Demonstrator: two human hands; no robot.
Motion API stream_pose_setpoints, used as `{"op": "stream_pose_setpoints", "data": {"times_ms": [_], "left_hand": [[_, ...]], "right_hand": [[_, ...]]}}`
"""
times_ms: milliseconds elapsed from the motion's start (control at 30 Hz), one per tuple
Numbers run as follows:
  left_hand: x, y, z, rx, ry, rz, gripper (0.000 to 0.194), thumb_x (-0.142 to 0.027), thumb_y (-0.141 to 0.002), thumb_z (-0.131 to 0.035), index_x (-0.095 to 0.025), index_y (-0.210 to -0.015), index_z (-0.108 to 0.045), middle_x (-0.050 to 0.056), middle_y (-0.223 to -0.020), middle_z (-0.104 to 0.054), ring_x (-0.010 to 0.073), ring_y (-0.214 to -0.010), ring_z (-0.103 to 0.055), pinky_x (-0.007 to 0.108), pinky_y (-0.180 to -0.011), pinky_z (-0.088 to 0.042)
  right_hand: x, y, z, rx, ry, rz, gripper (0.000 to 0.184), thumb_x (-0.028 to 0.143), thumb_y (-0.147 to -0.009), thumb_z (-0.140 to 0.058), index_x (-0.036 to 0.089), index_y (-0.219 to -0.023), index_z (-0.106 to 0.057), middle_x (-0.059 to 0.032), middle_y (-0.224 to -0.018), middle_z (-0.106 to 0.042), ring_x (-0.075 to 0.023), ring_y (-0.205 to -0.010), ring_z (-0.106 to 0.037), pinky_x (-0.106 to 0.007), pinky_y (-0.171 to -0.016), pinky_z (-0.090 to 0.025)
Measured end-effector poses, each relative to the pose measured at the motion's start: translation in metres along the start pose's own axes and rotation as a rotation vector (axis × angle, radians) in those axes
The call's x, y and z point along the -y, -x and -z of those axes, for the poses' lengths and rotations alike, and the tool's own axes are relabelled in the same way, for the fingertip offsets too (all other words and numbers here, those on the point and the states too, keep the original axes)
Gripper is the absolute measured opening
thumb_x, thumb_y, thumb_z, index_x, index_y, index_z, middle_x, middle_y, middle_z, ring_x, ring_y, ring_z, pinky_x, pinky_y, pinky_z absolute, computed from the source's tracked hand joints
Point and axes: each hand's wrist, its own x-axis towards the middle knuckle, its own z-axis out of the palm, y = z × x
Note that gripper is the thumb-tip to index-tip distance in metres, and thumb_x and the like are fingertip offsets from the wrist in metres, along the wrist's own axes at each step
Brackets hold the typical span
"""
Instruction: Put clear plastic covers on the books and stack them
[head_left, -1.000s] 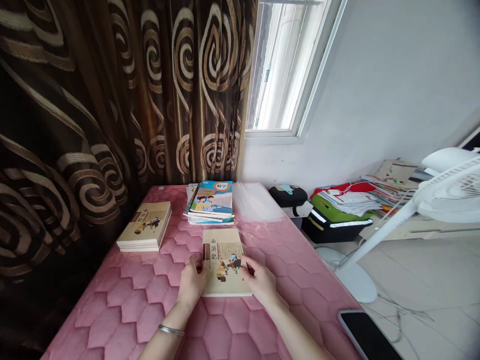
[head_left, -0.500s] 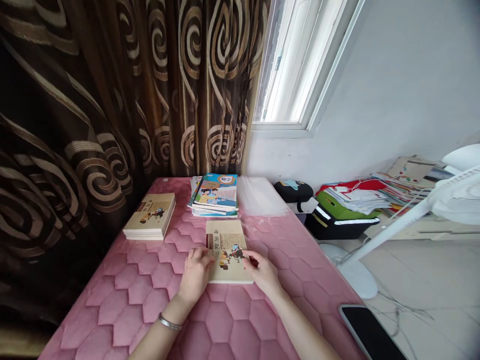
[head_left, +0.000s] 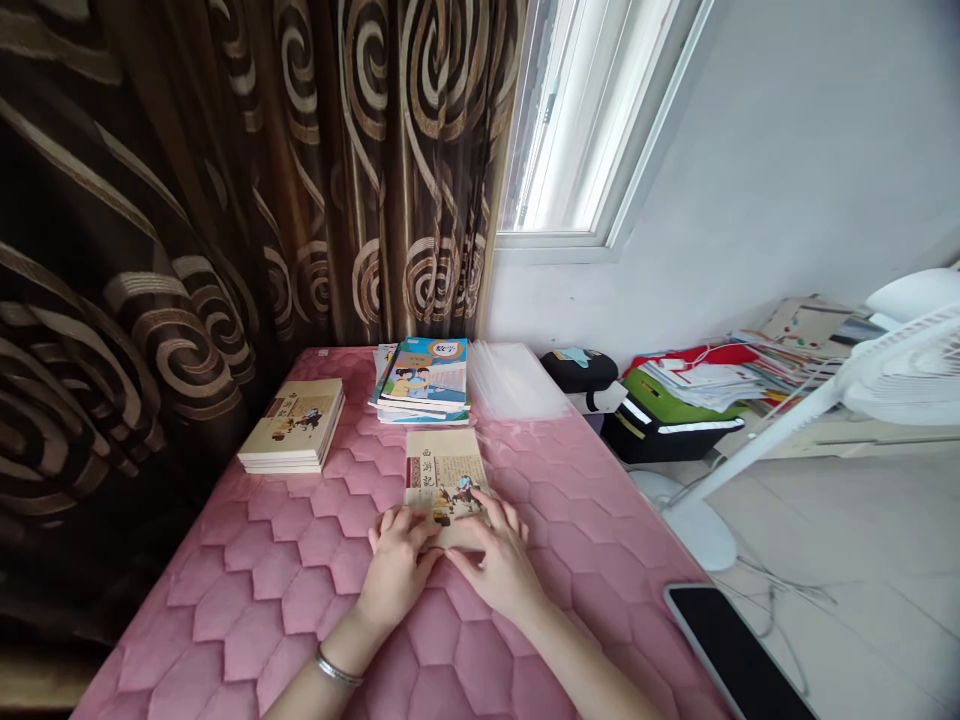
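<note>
A beige paperback book (head_left: 447,470) with an illustrated cover lies flat on the pink quilted bed pad. My left hand (head_left: 401,560) grips its near left corner, fingers curled over the cover and thumb at the near edge. Over the near right part of the cover, my right hand (head_left: 499,560) has its fingers bent, its thumb also at that near edge. The two thumbs almost meet. Both hands hide parts of the cover's lower half. To the left sits a stack of similar beige books (head_left: 294,425).
Behind the book stand piled textbooks (head_left: 427,378), with clear plastic sleeves (head_left: 517,382) beside them. A phone (head_left: 727,640) lies at the pad's right edge. A white fan (head_left: 780,430) and a black-green box (head_left: 664,415) are on the right; a patterned curtain (head_left: 360,180) hangs on the left.
My right hand has moved from the book's right edge to its near edge, closer to my left hand. My left hand has slid down to the near corner. The view has shifted slightly.
</note>
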Motion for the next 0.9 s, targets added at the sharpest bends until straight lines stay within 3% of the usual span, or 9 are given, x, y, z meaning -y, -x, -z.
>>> {"op": "stream_pose_setpoints", "data": {"times_ms": [233,367,633,900], "left_hand": [[0.028,0.007,0.018,-0.016,-0.017,0.021,0.015,-0.025,-0.079,-0.066,-0.033,-0.091,-0.072,0.003,-0.113,-0.061,0.0264,-0.109,-0.047,0.050,-0.094,-0.032],[0.042,0.010,0.023,-0.003,0.009,0.015,0.018,-0.026,-0.080,-0.067,-0.037,-0.094,-0.072,0.002,-0.114,-0.062,0.0266,-0.109,-0.048,0.049,-0.093,-0.033],[0.047,0.016,0.017,-0.023,0.022,0.010,0.023,-0.026,-0.082,-0.064,-0.040,-0.100,-0.070,0.002,-0.115,-0.063,0.0253,-0.110,-0.051,0.048,-0.093,-0.035],[0.054,0.016,0.014,-0.007,0.082,-0.020,0.021,-0.032,-0.083,-0.063,-0.038,-0.102,-0.070,0.002,-0.109,-0.069,0.0246,-0.109,-0.057,0.049,-0.094,-0.037]], "right_hand": [[-0.035,0.007,0.015,0.030,-0.028,-0.056,0.014,0.034,-0.077,-0.067,0.032,-0.090,-0.070,-0.0033,-0.136,-0.047,-0.0302,-0.121,-0.043,-0.048,-0.093,-0.038],[-0.055,0.010,0.020,0.038,-0.097,-0.046,0.016,0.032,-0.080,-0.064,0.035,-0.094,-0.071,-0.0031,-0.134,-0.051,-0.0295,-0.121,-0.044,-0.049,-0.094,-0.039],[-0.064,0.012,0.019,0.034,-0.204,0.044,0.025,0.023,-0.085,-0.056,0.036,-0.102,-0.071,-0.0028,-0.130,-0.056,-0.0271,-0.117,-0.049,-0.048,-0.094,-0.041],[-0.074,0.014,0.008,0.015,-0.255,0.036,0.025,0.026,-0.086,-0.056,0.036,-0.104,-0.070,-0.0025,-0.120,-0.064,-0.0272,-0.118,-0.050,-0.051,-0.098,-0.040]]}}
